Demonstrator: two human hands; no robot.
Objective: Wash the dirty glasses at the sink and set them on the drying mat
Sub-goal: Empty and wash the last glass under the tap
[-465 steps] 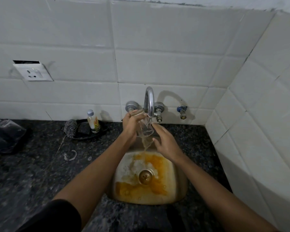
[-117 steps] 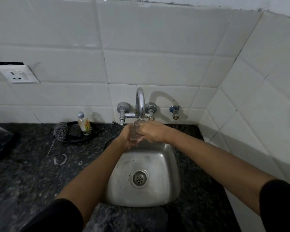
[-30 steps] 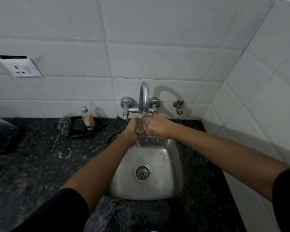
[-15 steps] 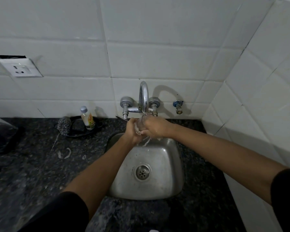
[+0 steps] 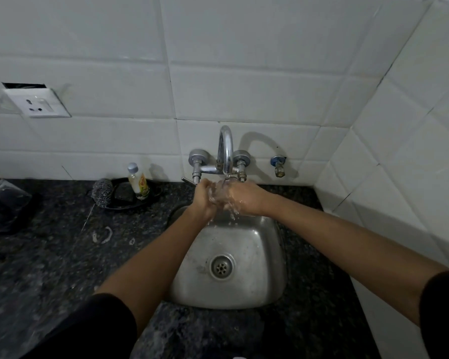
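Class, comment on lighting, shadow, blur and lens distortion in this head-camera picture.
Head view: dim light; the faucet casts a curved shadow on the tiles to its right; splashing water blurs the glass between both hands; wide-angle lens bows the tile lines.

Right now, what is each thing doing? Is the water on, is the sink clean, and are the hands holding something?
Tap: running.
Glass: barely visible, between both hands under the water.
Left hand: closed around the glass, wet.
Right hand: closed around the glass, wet.
Sink: wet, no dishes inside.
Soap bottle: upright, capped.
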